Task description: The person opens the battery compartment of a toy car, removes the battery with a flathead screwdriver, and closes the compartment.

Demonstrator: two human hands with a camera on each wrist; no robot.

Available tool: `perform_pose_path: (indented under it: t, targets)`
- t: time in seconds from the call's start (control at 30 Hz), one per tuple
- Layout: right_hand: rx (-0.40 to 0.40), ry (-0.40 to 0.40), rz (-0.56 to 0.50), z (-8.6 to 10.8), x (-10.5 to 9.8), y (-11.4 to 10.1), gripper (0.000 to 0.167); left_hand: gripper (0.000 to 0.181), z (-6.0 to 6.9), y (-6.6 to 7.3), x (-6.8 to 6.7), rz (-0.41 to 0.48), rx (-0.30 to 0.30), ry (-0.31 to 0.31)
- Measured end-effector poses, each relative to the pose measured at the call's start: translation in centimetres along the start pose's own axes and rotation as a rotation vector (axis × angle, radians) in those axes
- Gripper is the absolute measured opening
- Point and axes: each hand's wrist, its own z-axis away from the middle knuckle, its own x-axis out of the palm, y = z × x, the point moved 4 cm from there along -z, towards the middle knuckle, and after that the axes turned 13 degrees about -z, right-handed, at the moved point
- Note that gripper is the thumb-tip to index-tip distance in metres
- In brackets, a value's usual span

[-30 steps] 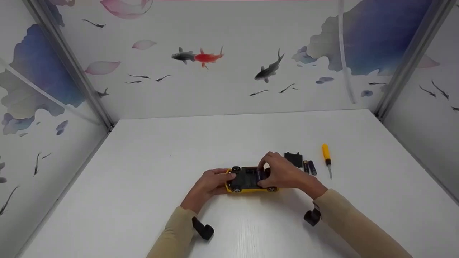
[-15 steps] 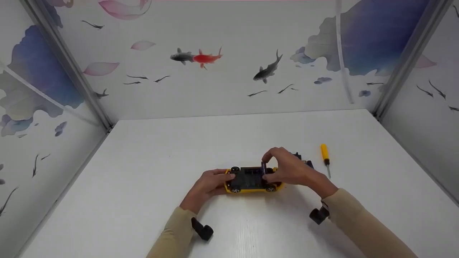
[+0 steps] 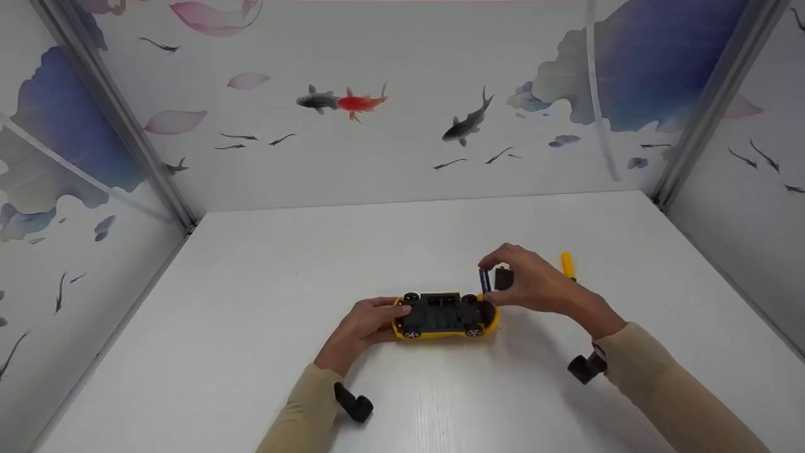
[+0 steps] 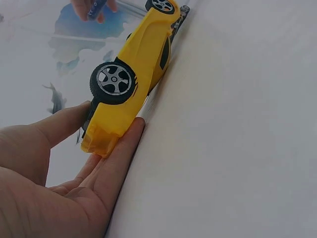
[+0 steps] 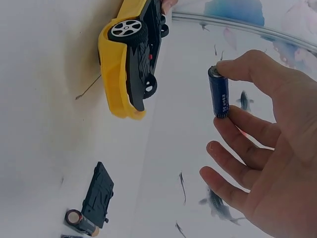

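Observation:
A yellow toy car lies wheels up on the table, its black underside and battery bay facing me. My left hand holds one end, thumb on the underside and fingers beneath the body. In the left wrist view the car shows its yellow side and silver-spoked wheels. My right hand pinches a dark blue battery by its two ends, between thumb and fingertip. That hand hovers beyond the car's right end, apart from it. The other right fingers are spread loosely.
A black battery cover lies on the table, with another battery beside it and part of a dark thing at the frame's edge. Behind my right hand, a yellow-handled screwdriver is partly hidden. Printed white walls enclose the table.
My right hand has lifted the battery out of the car's bay and carried it right and toward the back. My left hand and the car stay nearly still.

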Motion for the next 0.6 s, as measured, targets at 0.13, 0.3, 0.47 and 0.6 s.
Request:
perform_pose_path:
  t: [0.13, 0.3, 0.47, 0.6]
  targets:
    - [0.019, -0.005, -0.040, 0.4, -0.9, 0.7, 0.048, 0.060, 0.0, -0.1, -0.1, 0.008, -0.009, -0.003]
    - [0.008, 0.001, -0.046, 1.0, -1.9, 1.4, 0.048, 0.060, 0.0, -0.1, -0.2, 0.017, -0.016, -0.003]
    - [0.020, 0.026, -0.014, 1.6, -3.1, 2.2, 0.050, 0.060, 0.0, -0.1, -0.1, 0.012, -0.007, -0.006]
    - [0.046, 0.052, -0.007, 2.1, -4.1, 3.0, 0.049, 0.062, 0.0, 0.0, 0.0, 0.010, -0.005, -0.001]
